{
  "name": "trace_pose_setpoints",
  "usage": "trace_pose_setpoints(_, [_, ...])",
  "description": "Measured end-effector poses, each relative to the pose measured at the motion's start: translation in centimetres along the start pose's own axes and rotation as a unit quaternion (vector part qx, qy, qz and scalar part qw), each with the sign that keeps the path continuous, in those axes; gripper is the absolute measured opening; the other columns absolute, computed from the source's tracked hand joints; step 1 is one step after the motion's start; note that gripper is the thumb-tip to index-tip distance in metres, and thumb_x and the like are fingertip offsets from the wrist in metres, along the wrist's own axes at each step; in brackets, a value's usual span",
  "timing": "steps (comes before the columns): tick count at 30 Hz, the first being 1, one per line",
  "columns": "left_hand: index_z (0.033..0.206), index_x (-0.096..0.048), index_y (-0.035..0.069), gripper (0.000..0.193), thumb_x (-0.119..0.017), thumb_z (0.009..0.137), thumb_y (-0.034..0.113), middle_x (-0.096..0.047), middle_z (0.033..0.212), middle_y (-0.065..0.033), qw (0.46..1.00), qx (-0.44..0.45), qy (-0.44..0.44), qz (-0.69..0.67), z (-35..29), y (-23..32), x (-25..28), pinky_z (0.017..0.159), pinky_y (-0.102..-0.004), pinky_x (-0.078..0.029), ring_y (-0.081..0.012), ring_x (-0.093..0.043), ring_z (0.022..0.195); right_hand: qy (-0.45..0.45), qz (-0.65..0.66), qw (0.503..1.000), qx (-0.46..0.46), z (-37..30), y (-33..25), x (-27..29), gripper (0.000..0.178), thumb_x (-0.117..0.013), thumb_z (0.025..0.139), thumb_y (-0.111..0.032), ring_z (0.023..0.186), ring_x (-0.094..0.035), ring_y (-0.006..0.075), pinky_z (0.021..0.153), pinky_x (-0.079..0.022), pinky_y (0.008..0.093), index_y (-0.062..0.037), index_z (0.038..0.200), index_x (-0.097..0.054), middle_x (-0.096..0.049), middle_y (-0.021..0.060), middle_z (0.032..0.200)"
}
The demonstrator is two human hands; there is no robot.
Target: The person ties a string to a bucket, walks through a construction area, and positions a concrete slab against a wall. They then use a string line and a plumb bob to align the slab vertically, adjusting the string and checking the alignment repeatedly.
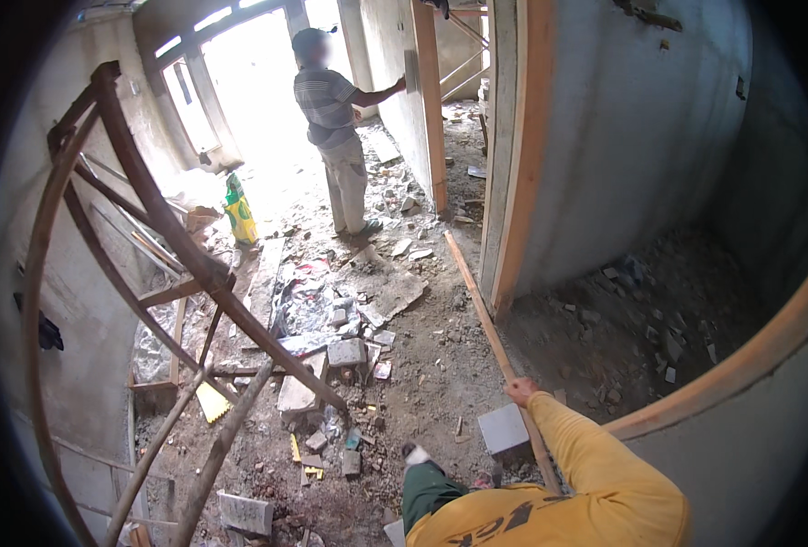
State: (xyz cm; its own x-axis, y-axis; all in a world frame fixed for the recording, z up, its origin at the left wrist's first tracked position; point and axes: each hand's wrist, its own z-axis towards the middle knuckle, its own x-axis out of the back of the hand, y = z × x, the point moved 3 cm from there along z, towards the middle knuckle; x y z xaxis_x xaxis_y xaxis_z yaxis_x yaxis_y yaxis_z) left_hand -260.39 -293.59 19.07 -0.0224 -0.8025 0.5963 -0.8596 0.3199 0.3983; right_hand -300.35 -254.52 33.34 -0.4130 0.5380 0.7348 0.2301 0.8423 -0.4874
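Note:
My right hand (520,390) is closed round a long, narrow wooden batten (480,305). The batten slants across the dirt floor, its far end near the foot of a door frame and its near end passing beside my body. Below that hand, just left of the batten, is a pale square block (502,429). A yellow sleeve (579,436) covers my right arm. My left hand is out of the picture.
A tall wooden scaffold frame (171,242) stands at left. Rubble and grey blocks (347,352) litter the floor. Wooden door posts (524,150) rise at right. Farther off, a person in a striped shirt (325,100) reaches to the wall, near a green-yellow sack (239,214).

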Motion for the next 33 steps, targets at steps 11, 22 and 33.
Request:
trace_pose_setpoints(11, [0.115, -0.058, 0.007, 0.044, -0.064, 0.083, 0.036, -0.062, 0.099, -0.0193, 0.895, -0.261, 0.149, 0.33, 20.6, 15.8, 17.2, 0.079, -0.0492, -0.046, -0.0335, -0.059, 0.092, -0.012, -0.018, 0.997, -0.072, 18.9, -8.2, -4.9, 0.033, -0.066, 0.081, -0.038, 0.065, -0.063, 0.0207, 0.066, -0.05, 0.0366, -0.0053, 0.083, -0.07, -0.067, 0.0082, 0.073])
trace_pose_setpoints(22, [0.079, -0.065, 0.002, 0.036, -0.058, 0.088, 0.036, -0.063, 0.068, -0.0081, 0.935, -0.194, 0.226, -0.191, 43.7, 44.8, 32.0, 0.056, -0.0319, -0.047, -0.015, -0.057, 0.057, -0.282, -0.257, 0.919, -0.095, 30.4, 1.2, -6.9, 0.032, -0.049, 0.087, -0.036, 0.089, -0.067, 0.0279, 0.08, -0.05, 0.044, -0.0132, 0.085, -0.072, -0.07, 0.0121, 0.089])
trace_pose_setpoints(33, [0.082, -0.064, 0.002, 0.029, -0.06, 0.083, 0.031, -0.06, 0.066, -0.0137, 0.997, 0.022, 0.023, -0.072, 52.0, 58.5, 19.6, 0.054, -0.0401, -0.049, -0.0238, -0.059, 0.057, 0.026, -0.003, 1.0, 0.007, 70.9, -34.6, 19.1, 0.044, -0.054, 0.081, -0.041, 0.088, -0.064, 0.0339, 0.079, -0.049, 0.0422, -0.0015, 0.094, -0.068, -0.066, 0.0216, 0.094])
